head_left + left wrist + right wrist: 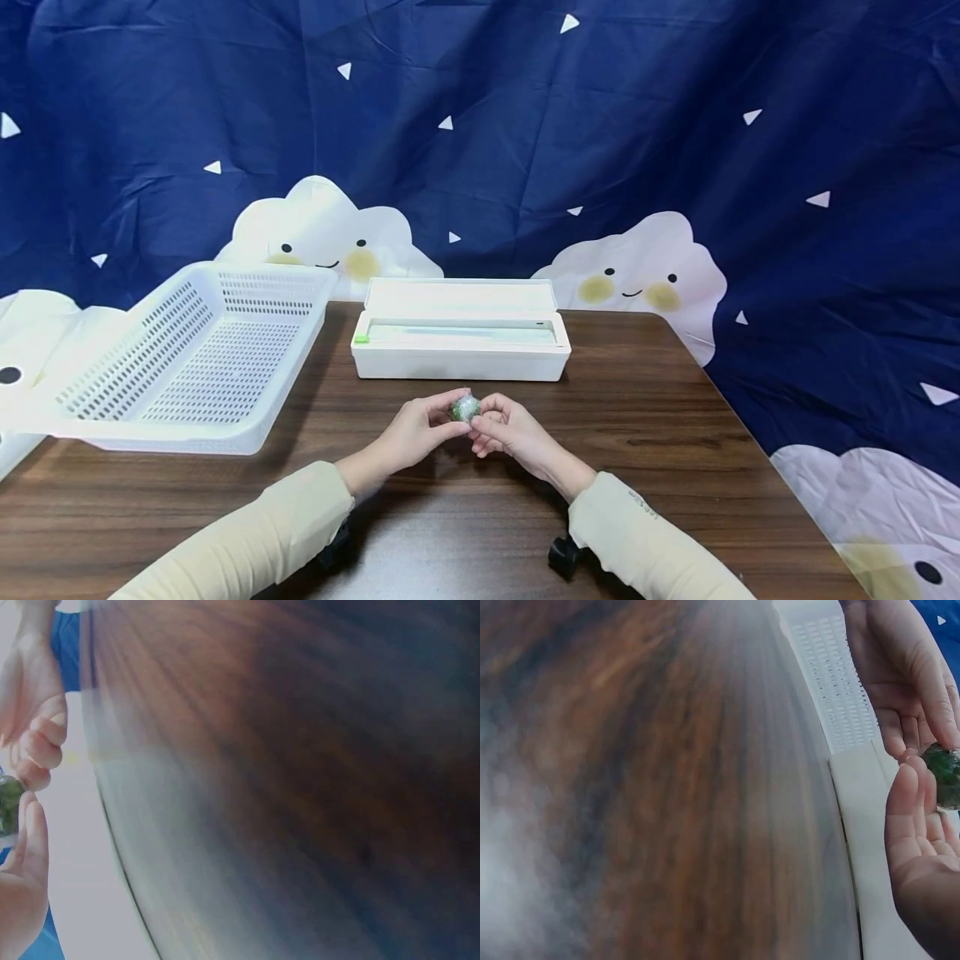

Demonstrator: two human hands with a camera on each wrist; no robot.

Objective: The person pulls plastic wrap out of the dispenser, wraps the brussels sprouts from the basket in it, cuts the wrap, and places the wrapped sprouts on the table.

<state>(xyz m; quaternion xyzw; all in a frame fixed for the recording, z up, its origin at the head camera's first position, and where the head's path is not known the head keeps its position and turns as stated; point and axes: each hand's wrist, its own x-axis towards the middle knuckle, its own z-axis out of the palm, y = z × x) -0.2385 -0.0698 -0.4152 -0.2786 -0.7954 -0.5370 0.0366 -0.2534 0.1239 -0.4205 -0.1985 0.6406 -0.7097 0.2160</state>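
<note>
A small round green thing wrapped in clear film [465,407] is held up over the table between both hands. My left hand [422,429] grips it from the left, with the thumb at its near side and the fingers at its far side. From the right, my right hand [517,433] pinches at its edge with thumb and forefinger, the other fingers curled below. In the right wrist view the green thing [943,776] shows dark green under shiny, wrinkled film. Only part of it [9,806] appears in the left wrist view, at the frame's edge.
Just beyond the hands stands a long white box [461,365] with its lid raised and a green tab at its left end. A white perforated plastic basket [258,408] sits at the left of the brown wooden table [637,400]. A dark blue curtain [480,150] hangs behind.
</note>
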